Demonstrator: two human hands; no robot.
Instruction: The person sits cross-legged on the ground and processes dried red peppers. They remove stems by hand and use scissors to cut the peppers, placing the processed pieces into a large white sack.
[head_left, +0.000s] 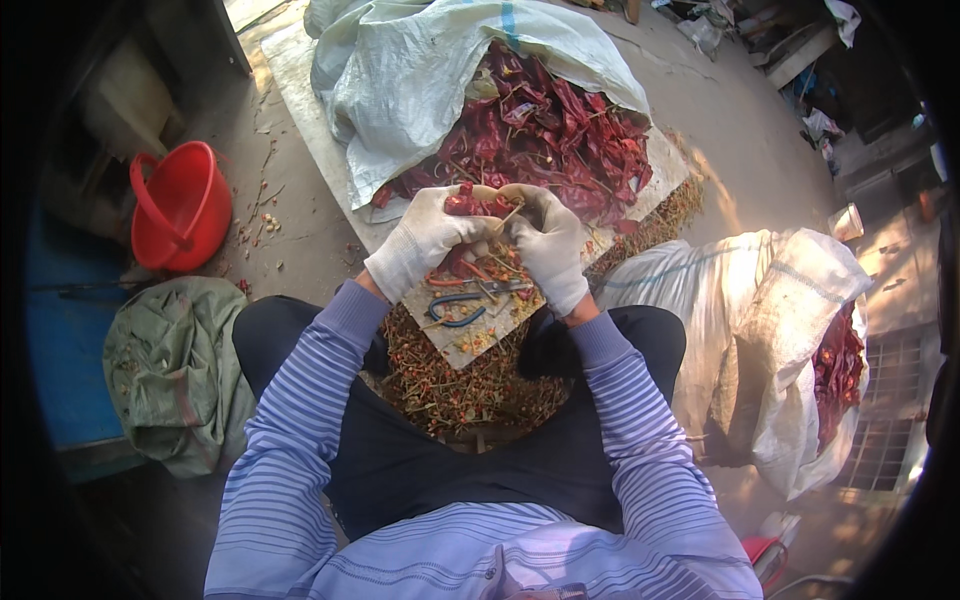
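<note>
Both of my hands wear whitish knit gloves and meet in front of a heap of dried red chilli peppers (555, 135). A dried red chilli (472, 202) is held in my left hand (431, 229). Against its stem end is my right hand (551, 244), its thumb and fingers closed at the pale stem (512, 214). Below my hands, scissors (487, 287) with one orange and one blue handle lie on a pale board (469, 349) strewn with seeds and stem bits. The chilli heap spills from a white woven sack (420, 82).
Stems and red scraps (465, 394) are piled between my legs. A red bucket (184, 206) stands at the left, above a crumpled green sack (176, 367). At the right are white woven sacks (780, 337), one with dried chillies (836, 367) in its mouth.
</note>
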